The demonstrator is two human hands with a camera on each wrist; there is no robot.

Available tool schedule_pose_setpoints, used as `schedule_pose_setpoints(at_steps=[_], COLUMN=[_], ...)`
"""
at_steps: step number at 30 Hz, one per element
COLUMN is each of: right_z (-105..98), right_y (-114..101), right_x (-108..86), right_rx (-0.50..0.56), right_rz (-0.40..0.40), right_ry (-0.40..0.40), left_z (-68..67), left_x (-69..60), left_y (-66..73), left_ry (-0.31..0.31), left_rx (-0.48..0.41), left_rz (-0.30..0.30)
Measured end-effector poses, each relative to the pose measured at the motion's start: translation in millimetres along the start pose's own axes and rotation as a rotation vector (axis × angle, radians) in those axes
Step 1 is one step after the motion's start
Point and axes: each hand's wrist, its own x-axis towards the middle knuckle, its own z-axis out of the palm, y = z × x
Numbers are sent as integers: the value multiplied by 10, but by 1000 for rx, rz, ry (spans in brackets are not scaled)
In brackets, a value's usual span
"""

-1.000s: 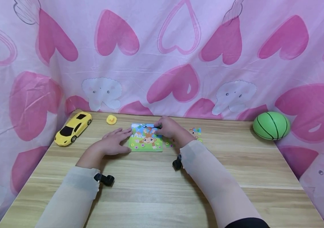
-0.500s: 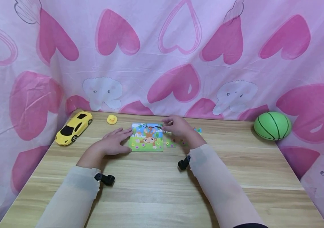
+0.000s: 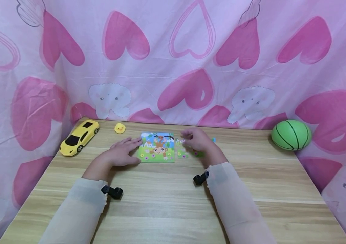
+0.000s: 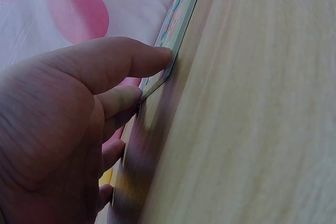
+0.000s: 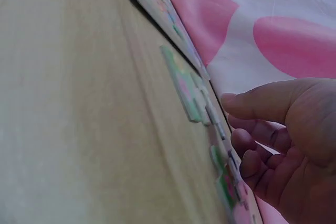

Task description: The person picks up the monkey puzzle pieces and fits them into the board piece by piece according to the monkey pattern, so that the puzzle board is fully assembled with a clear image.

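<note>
A jigsaw puzzle board (image 3: pixel 157 149) with a monkey picture lies flat at the back middle of the table. My left hand (image 3: pixel 121 152) touches its left side: straight fingers lie at the far part, while the thumb (image 4: pixel 149 60) rests on the near left corner. To the board's right, loose puzzle pieces (image 3: pixel 182 154) with flowers and green ground lie on the table. Over these pieces hovers my right hand (image 3: pixel 201 140), thumb apart from loosely bent fingers, with nothing visible between them. In the right wrist view, puzzle pieces (image 5: pixel 184 87) lie in a row below the right hand (image 5: pixel 294 140); the hand partly hides some.
A yellow toy car (image 3: pixel 80 137) and a small yellow rubber duck (image 3: pixel 120 128) stand at the back left. A green ball (image 3: pixel 291 135) with black lines sits at the back right. A pink heart-patterned curtain (image 3: pixel 185 88) hangs behind the wooden table (image 3: pixel 154 196).
My right hand has left the board's upper right part and moved right, over the loose pieces. The left hand has stayed at the board's left side.
</note>
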Motion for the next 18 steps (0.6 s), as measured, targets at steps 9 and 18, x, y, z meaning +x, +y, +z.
schedule_pose_setpoints(at_steps=[9, 18], right_z=[31, 26], right_y=[45, 42], right_x=[37, 73], right_rx=[-26, -60], right_rz=[-4, 9], right_ry=[-16, -28], left_z=[-3, -20], left_x=[-8, -13], left_y=[7, 18], left_ry=[-1, -7], left_rx=[2, -4], left_rz=[3, -4])
